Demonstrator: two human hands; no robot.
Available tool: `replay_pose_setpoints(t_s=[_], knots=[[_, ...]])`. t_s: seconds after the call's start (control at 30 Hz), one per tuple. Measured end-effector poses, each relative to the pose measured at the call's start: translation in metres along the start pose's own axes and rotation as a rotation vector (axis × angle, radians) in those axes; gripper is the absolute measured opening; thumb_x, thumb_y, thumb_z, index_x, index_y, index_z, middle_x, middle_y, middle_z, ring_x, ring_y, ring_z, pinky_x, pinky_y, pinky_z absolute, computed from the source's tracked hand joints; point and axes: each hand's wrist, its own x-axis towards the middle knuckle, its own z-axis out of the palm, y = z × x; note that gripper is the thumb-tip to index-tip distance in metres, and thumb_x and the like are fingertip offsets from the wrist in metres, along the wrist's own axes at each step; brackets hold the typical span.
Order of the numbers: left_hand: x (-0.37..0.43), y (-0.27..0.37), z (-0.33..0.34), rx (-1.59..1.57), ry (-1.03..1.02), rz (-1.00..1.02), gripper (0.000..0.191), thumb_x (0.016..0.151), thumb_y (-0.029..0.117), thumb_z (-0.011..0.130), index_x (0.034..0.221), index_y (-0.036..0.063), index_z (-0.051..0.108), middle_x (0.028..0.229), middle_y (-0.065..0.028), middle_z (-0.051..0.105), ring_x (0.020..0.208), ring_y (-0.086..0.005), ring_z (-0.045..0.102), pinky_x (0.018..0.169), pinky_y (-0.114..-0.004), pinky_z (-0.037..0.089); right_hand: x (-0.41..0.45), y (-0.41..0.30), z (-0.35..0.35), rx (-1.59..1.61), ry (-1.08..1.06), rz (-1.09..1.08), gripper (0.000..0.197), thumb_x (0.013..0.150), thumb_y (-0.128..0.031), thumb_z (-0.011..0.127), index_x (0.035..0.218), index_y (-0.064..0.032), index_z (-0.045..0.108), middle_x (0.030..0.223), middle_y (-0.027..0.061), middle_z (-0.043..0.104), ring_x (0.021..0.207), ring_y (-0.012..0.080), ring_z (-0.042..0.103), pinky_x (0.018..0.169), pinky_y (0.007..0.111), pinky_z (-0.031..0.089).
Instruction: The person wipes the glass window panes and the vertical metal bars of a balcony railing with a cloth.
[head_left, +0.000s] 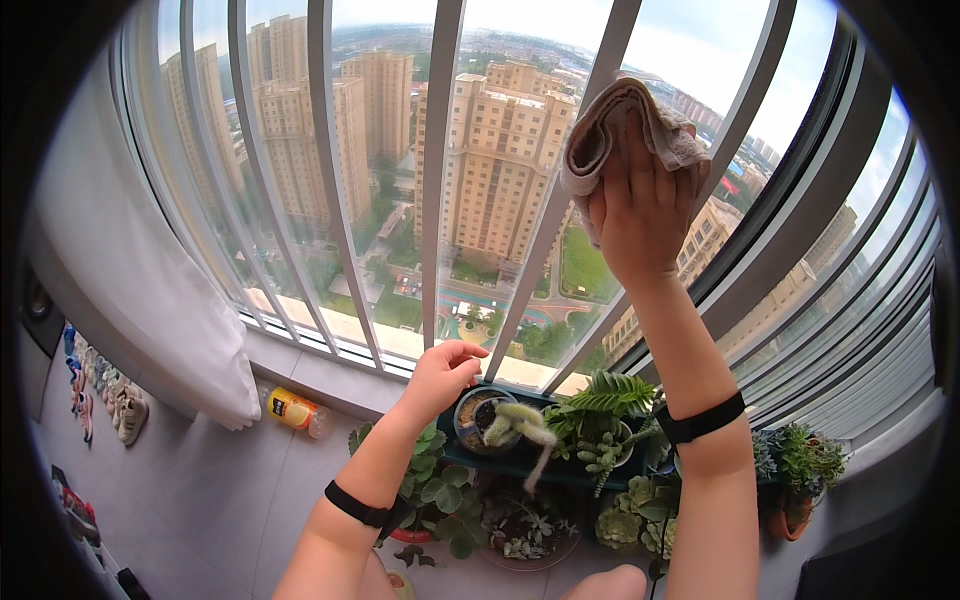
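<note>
My right hand (645, 210) is raised at the upper right, its back towards me and its fingers spread over a folded, pale pinkish towel cloth (622, 112). The cloth lies at the window's metal bars (541, 240); whether it touches the bars or the glass pane (382, 225) is hard to tell. Lower down, my left hand (448, 373) is loosely bent with nothing visible in it. It is near the foot of the bars, just above a round pot (469, 435) holding a trailing, hairy cactus (521, 424). Black bands circle both forearms.
Below the window stand potted succulents (637, 510), a leafy plant (442, 487) and a fern-like plant (607, 401). A plastic bottle (292, 411) lies by the low ledge (322, 382), beside a white curtain (150, 262). Several shoes (131, 416) line the left floor.
</note>
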Motion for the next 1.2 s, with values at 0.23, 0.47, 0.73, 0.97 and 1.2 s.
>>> replay_pose_setpoints(t_s=[0.23,0.47,0.73,0.97,1.2], knots=[[-0.008,-0.012,-0.004,-0.034,-0.017,-0.032,0.022,0.088,0.008,0.057,0.105,-0.0030,0.063,0.085,-0.0055,0.064,0.073,-0.0108,0.060,0.068,-0.025,0.049,-0.112,-0.038,0.007,0.224,-0.015,-0.127,0.017,0.080,-0.023,0.062,0.095,-0.0158,0.065,0.135,0.0019,0.052,0.120,0.0303,0.048,0.102,0.052,0.036],[-0.013,-0.022,-0.018,-0.063,0.001,0.020,0.020,0.091,0.008,0.057,0.107,-0.0009,0.064,0.087,-0.0043,0.064,0.078,-0.0105,0.061,0.071,-0.024,0.052,-0.179,-0.060,0.006,0.326,-0.247,-0.228,0.028,0.079,-0.024,0.061,0.106,-0.0184,0.068,0.135,0.0016,0.052,0.120,0.0299,0.049,0.100,0.048,0.038],[-0.030,-0.029,-0.036,-0.014,0.032,0.005,0.020,0.091,0.008,0.057,0.107,-0.0013,0.065,0.088,-0.0041,0.065,0.078,-0.0095,0.061,0.072,-0.024,0.052,-0.229,-0.078,0.005,0.459,-0.511,-0.497,0.039,0.079,-0.020,0.058,0.116,-0.0124,0.065,0.123,0.0012,0.059,0.122,0.0250,0.048,0.110,0.041,0.031],[-0.043,-0.021,-0.035,-0.028,-0.020,-0.024,0.022,0.089,0.008,0.057,0.107,-0.0012,0.065,0.084,-0.0039,0.065,0.075,-0.0092,0.060,0.070,-0.024,0.049,-0.242,-0.094,0.012,0.401,-0.876,-0.892,0.016,0.073,-0.023,0.059,0.080,-0.0165,0.071,0.096,-0.0088,0.066,0.110,0.0155,0.052,0.100,0.033,0.035],[-0.041,-0.018,-0.046,-0.049,0.025,0.000,0.022,0.090,0.008,0.057,0.107,-0.0010,0.065,0.085,-0.0042,0.064,0.075,-0.0101,0.061,0.070,-0.025,0.050,-0.200,-0.067,0.021,0.333,-0.823,-1.195,0.015,0.073,-0.025,0.060,0.079,-0.0181,0.072,0.098,-0.0091,0.065,0.113,0.0148,0.047,0.100,0.031,0.033]])
